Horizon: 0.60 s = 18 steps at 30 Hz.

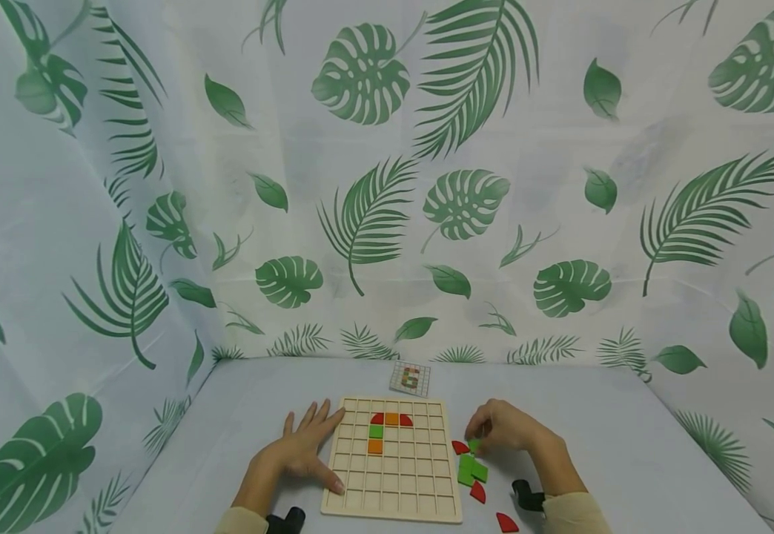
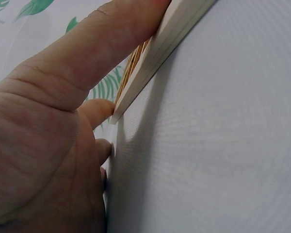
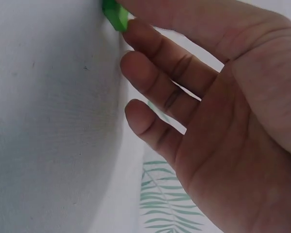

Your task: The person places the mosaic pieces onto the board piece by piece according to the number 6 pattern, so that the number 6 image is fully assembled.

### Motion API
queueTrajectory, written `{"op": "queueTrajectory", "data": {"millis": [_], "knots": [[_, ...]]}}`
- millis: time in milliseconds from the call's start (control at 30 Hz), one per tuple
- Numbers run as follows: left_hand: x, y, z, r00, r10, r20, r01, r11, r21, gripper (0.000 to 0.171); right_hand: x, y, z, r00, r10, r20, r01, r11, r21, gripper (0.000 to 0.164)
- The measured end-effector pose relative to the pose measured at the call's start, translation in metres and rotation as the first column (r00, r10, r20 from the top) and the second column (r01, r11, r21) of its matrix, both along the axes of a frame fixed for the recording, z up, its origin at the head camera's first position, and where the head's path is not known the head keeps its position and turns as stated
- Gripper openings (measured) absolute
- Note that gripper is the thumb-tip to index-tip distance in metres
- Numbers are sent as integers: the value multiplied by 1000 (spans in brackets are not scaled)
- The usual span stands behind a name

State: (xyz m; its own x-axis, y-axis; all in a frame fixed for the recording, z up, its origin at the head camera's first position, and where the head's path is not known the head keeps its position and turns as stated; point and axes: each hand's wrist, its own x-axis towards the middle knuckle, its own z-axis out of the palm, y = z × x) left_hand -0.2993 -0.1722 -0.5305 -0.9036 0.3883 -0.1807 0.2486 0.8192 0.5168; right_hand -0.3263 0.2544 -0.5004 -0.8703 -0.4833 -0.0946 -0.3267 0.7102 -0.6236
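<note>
Board (image 1: pixel 420 467) between two hands, green piece (image 1: pixel 474 446) pinched at 3 o'clock

Clock directions run from the middle of the wooden grid board, with 12 straight ahead of the person. Left hand (image 1: pixel 299 449) lies at 9 o'clock, its grip spread: the thumb rests on the board's rim at about 8 o'clock, and the index fingertip touches the rim near 10. Right hand (image 1: pixel 510 426) is at 3 o'clock, fingers curled, its grip pinching the small green piece between thumb and finger just off the board; the right wrist view shows that piece partly cut off by the frame.

On the board, towards 11 and 12 o'clock, sit a red wedge (image 1: pixel 376 419), an orange square (image 1: pixel 391 419) and a second red wedge (image 1: pixel 405 420) in a row. Under the first wedge come a green square (image 1: pixel 376 431) and another orange square (image 1: pixel 375 446).

Loose green squares (image 1: pixel 466 470) lie touching on the surface (image 1: pixel 627 430) between 3 and 4 o'clock. Near them are loose red wedges (image 1: pixel 477 491), the farthest at 4. Just beyond the board, near 12, lies a patterned card (image 1: pixel 410 378). Leaf-print cloth (image 1: pixel 520 148) hangs behind.
</note>
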Motion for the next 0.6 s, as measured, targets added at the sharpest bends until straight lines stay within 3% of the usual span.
{"op": "queueTrajectory", "data": {"millis": [600], "knots": [[1,0,0,1000,-5,5,5,1000,4,137,-1,-6,-3,995,-52,-88,59,995,78,19]]}}
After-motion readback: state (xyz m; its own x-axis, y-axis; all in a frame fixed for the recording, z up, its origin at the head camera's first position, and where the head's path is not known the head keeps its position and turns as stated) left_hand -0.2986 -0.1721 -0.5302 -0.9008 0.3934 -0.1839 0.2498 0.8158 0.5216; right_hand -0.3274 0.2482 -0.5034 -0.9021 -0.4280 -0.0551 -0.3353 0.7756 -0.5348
